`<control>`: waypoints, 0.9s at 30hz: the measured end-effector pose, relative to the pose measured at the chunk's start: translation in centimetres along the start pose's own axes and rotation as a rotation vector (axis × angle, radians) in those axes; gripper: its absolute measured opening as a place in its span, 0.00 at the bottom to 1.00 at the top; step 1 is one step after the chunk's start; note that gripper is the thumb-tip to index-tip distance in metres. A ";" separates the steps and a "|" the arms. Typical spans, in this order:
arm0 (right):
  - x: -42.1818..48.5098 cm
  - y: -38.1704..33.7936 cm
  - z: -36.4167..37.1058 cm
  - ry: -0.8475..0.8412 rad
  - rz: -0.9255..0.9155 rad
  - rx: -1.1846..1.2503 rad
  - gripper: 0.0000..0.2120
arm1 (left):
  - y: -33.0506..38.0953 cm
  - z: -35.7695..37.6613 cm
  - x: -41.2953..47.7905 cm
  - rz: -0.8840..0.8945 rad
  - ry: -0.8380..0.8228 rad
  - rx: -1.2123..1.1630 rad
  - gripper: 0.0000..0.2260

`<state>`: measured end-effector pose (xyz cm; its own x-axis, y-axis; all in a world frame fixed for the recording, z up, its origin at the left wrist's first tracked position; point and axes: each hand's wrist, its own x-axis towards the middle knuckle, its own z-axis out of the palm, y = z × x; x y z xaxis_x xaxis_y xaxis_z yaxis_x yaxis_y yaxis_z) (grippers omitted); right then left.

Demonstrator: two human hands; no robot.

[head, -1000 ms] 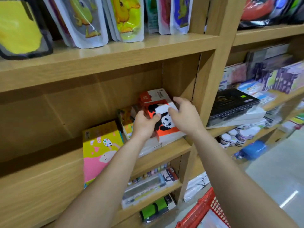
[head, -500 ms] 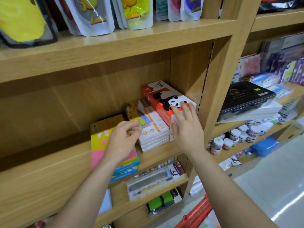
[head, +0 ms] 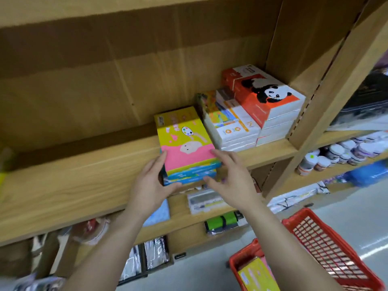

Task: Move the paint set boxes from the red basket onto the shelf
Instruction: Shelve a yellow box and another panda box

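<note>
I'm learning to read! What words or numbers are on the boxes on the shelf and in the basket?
Pink-yellow box: print blurred, unreadable.
White box: orange marks, too small.
Panda box: print too small.
Basket box: blurred.
No text can be read.

At 5 o'clock the red basket runs off the bottom edge, and the yellow box inside it is cut off too. Under the pink and yellow box, only thin blue edges of the lower boxes show. The small jars at 3 o'clock and the packs at 8 o'clock are blurry.
</note>
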<state>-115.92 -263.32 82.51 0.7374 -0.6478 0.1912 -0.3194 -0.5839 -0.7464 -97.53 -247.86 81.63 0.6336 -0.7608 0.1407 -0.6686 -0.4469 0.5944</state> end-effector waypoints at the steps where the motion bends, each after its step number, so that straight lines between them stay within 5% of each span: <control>1: 0.0 0.2 0.1 0.024 0.023 -0.007 0.35 | 0.2 0.3 0.4 0.001 0.027 -0.001 0.46; 8: 0.8 1.5 0.3 0.195 0.185 -0.070 0.28 | 2.7 2.6 3.5 -0.094 0.134 -0.004 0.48; 14: 2.4 0.7 1.2 0.287 0.246 -0.224 0.18 | 1.8 1.5 3.4 -0.047 0.050 0.001 0.43; 19: 3.7 0.2 1.7 0.345 0.349 -0.282 0.16 | 1.2 1.7 4.3 -0.060 0.056 0.135 0.43; 27: 2.8 -0.9 1.7 0.325 0.376 -0.206 0.16 | 1.4 0.6 3.6 -0.026 -0.016 -0.038 0.42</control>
<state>-112.57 -263.78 82.62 0.3380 -0.9296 0.1468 -0.6602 -0.3453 -0.6670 -96.38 -251.55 82.45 0.6436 -0.7570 0.1124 -0.6367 -0.4481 0.6275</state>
